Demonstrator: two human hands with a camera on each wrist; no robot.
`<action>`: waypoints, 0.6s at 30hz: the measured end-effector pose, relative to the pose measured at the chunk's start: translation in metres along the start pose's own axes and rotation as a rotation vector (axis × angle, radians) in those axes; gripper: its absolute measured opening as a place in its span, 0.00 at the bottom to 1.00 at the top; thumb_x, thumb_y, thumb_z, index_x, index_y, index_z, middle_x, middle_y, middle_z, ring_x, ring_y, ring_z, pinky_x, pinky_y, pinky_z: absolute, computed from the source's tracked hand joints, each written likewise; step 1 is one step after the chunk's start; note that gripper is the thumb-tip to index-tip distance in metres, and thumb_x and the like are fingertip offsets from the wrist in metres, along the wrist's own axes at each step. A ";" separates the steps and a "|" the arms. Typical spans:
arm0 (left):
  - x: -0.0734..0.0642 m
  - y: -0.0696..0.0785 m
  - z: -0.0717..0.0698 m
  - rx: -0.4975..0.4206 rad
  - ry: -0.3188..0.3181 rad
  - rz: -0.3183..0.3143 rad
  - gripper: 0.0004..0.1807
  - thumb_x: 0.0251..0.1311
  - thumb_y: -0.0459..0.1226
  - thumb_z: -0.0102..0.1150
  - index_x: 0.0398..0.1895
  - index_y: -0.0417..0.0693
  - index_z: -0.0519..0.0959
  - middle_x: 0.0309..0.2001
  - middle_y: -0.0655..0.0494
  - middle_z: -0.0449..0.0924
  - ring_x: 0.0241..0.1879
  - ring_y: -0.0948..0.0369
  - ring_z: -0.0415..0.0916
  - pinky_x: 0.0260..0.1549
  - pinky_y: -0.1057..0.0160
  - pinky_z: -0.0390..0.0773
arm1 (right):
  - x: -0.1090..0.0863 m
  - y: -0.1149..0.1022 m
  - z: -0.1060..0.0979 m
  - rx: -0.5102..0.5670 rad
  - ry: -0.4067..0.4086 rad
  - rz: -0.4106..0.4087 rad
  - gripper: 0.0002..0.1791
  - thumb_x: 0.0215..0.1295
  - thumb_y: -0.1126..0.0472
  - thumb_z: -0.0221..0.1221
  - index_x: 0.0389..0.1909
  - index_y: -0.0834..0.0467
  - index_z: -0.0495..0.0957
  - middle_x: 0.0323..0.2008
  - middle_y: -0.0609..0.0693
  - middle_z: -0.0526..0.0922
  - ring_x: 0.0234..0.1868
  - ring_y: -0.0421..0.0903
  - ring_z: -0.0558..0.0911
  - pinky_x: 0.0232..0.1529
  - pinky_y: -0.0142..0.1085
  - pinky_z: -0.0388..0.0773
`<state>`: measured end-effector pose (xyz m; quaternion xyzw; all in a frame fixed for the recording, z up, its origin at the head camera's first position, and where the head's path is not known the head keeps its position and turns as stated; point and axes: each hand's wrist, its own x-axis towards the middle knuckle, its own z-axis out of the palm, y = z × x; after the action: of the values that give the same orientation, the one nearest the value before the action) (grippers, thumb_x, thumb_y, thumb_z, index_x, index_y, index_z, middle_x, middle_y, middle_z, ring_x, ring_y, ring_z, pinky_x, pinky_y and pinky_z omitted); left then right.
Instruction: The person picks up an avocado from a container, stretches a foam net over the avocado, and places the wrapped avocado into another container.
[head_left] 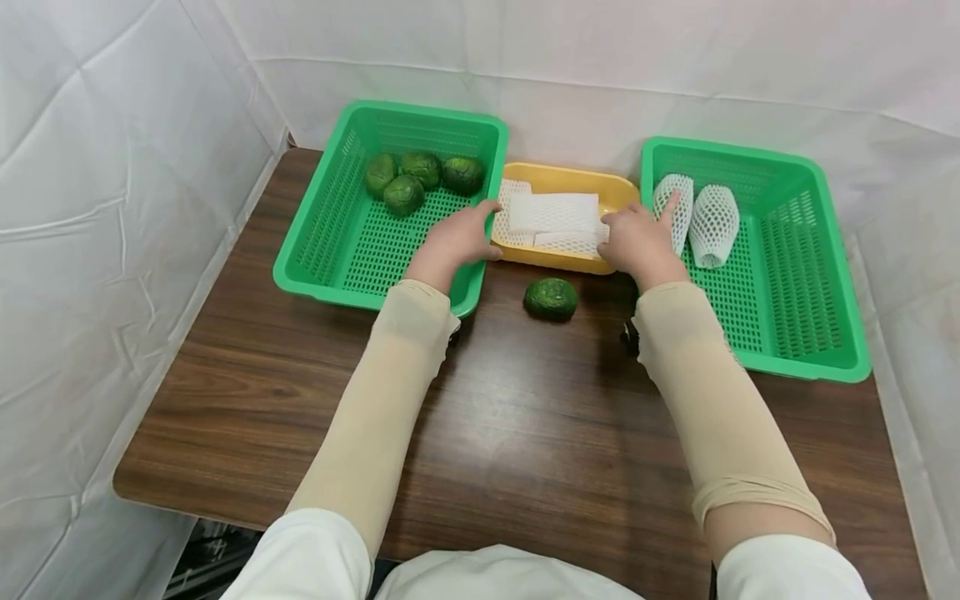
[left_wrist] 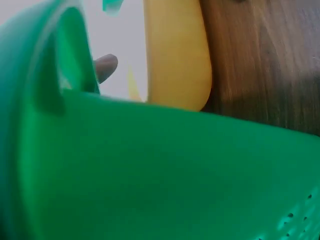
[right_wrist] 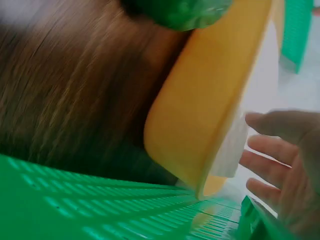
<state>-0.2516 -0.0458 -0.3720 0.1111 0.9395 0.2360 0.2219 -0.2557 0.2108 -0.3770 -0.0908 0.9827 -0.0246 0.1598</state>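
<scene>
My left hand (head_left: 459,237) reaches over the right rim of the left green basket (head_left: 300,271), thumb and fingers apart beside the left end of a yellow bin (head_left: 558,260). Most of that hand hides behind the basket in the left wrist view, where one fingertip (left_wrist: 106,68) shows. At the bin's right end is my right hand (head_left: 639,237), its fingers spread and holding nothing in the right wrist view. White foam net sleeves (head_left: 555,212) lie flat inside the bin. In front of it, a dark green avocado (head_left: 551,300) lies on the table.
Several avocados (head_left: 405,194) sit at the back of the left basket. A second green basket (head_left: 806,367), on the right, holds two bulging white foam nets (head_left: 714,225). White sheeting (head_left: 555,50) hangs behind the brown wooden table (head_left: 525,433) and along both sides.
</scene>
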 end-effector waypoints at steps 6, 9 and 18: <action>0.001 -0.003 0.003 -0.028 0.026 -0.017 0.40 0.58 0.46 0.60 0.72 0.59 0.52 0.66 0.52 0.60 0.59 0.52 0.65 0.52 0.53 0.68 | 0.002 0.000 0.005 0.017 -0.067 -0.008 0.25 0.65 0.59 0.47 0.63 0.59 0.67 0.62 0.58 0.67 0.69 0.60 0.47 0.47 0.60 0.06; 0.000 -0.002 0.003 -0.029 0.031 -0.040 0.40 0.59 0.45 0.59 0.72 0.59 0.51 0.66 0.51 0.60 0.58 0.51 0.65 0.52 0.53 0.68 | 0.002 0.001 0.008 0.056 -0.016 -0.016 0.23 0.63 0.63 0.46 0.60 0.58 0.72 0.59 0.57 0.72 0.66 0.61 0.54 0.49 0.60 0.07; 0.001 -0.001 0.006 -0.066 0.025 -0.054 0.40 0.59 0.45 0.59 0.72 0.61 0.50 0.67 0.52 0.59 0.59 0.51 0.65 0.52 0.52 0.68 | -0.001 0.004 0.007 0.238 0.126 -0.006 0.19 0.63 0.66 0.46 0.52 0.60 0.77 0.43 0.58 0.81 0.56 0.59 0.71 0.59 0.57 0.16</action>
<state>-0.2500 -0.0439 -0.3774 0.0755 0.9366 0.2621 0.2200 -0.2531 0.2151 -0.3837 -0.0723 0.9806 -0.1471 0.1074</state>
